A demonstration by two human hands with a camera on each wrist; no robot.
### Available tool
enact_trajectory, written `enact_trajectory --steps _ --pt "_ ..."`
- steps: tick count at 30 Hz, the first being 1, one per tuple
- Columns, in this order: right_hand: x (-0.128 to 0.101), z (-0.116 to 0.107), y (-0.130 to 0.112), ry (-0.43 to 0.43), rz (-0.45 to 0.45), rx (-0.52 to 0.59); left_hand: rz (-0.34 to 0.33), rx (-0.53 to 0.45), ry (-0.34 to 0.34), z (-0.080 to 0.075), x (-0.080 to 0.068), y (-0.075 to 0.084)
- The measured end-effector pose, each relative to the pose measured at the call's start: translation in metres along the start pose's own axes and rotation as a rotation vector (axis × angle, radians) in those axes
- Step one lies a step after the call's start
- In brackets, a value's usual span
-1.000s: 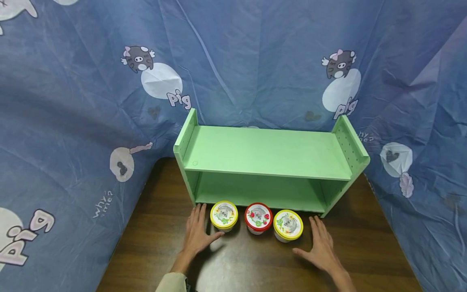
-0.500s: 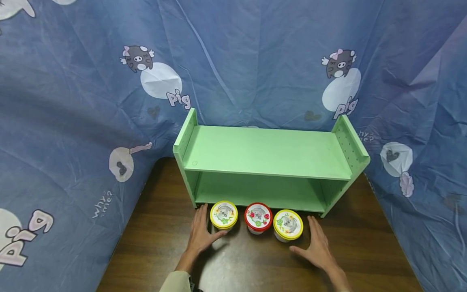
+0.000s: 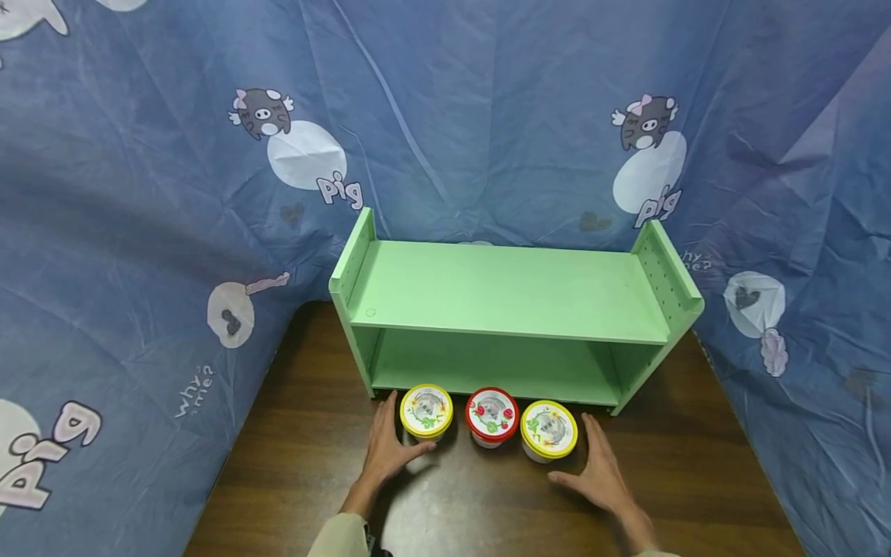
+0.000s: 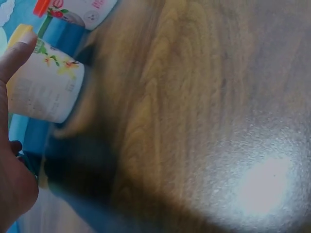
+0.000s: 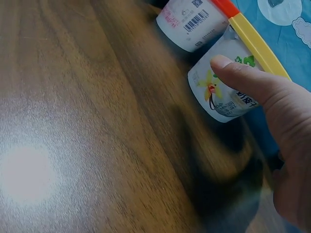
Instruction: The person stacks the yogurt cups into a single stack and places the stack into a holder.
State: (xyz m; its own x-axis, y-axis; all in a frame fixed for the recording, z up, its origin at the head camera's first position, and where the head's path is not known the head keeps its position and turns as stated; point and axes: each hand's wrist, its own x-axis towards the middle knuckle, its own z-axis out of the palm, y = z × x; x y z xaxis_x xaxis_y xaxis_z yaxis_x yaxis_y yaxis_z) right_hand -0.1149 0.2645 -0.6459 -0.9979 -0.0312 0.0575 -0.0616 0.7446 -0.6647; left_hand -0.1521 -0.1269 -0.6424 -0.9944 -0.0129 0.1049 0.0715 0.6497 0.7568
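Observation:
Three lidded tubs stand in a row on the wooden table: a yellow-lidded tub (image 3: 427, 411) on the left, a red-lidded tub (image 3: 492, 415) in the middle, another yellow-lidded tub (image 3: 549, 430) on the right. My left hand (image 3: 387, 451) is beside the left tub, fingers extended along its left side and thumb spread across its front. In the left wrist view the thumb (image 4: 18, 56) overlaps that tub's wall (image 4: 46, 87). My right hand (image 3: 600, 473) flanks the right tub with straight fingers, its thumb (image 5: 243, 76) in front of the white wall printed with a yellow flower.
Right behind the tubs stands a pale green two-level shelf (image 3: 501, 290) with raised side panels. A blue curtain (image 3: 445, 116) printed with pigs hangs behind and at both sides. The brown table (image 3: 480, 510) extends toward the front, shiny with reflected light.
My right hand has moved left, closer to the right tub. My left hand has shifted slightly right toward the left tub. The tubs and shelf stay where they were.

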Motion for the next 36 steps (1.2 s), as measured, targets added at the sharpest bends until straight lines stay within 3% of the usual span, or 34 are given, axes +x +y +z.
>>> enact_trajectory --steps 14,24,36 --pt "0.006 0.006 -0.003 -0.035 0.082 0.072 -0.038 -0.086 -0.037 0.009 -0.001 -0.005" --pt "0.007 0.015 -0.002 -0.025 0.199 0.132 -0.034 -0.148 -0.028 0.017 0.000 -0.010" --pt "0.008 0.023 -0.005 0.004 0.242 0.199 -0.038 -0.222 0.002 0.023 0.003 -0.009"
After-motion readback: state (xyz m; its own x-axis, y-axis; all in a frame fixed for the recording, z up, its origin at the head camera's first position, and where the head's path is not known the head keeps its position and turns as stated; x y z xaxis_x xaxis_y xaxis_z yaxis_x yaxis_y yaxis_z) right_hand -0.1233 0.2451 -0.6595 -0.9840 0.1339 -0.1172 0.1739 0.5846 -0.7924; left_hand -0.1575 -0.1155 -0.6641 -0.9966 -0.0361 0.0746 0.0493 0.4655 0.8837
